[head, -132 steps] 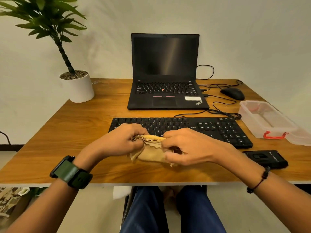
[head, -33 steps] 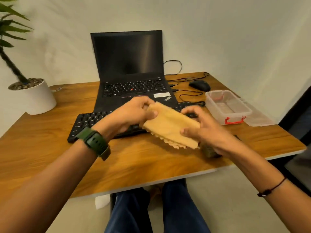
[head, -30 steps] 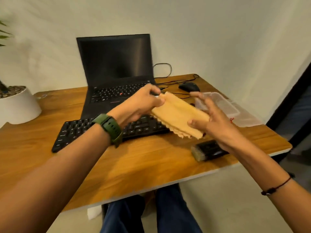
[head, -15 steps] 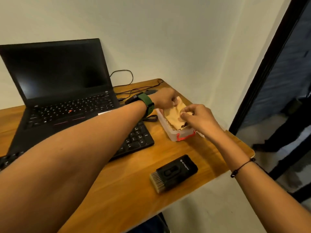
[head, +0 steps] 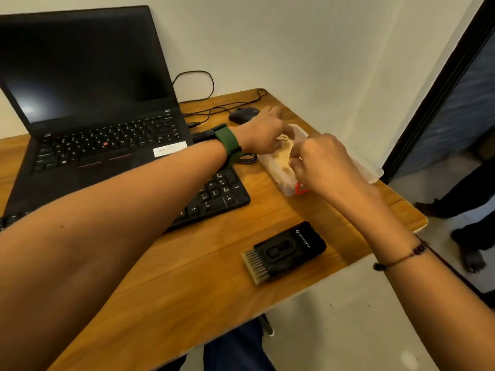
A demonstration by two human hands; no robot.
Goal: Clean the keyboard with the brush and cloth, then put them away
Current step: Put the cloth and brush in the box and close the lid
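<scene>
The tan cloth [head: 284, 159], soft and crumpled, lies bunched inside the clear plastic box [head: 278, 180], which has 1 red latch at its near end. The left hand [head: 263, 136] and right hand [head: 325, 167] both curl over the box and pinch the cloth's folds. The black rectangular brush [head: 285, 251], with pale bristles along 1 end, rests on the wood-grain desk [head: 187, 277] near the keyboard [head: 219, 194]. Since 0.5 s ago the cloth sits lower in the box.

Green watch [head: 226, 139], black cord bracelet [head: 396, 259]
</scene>
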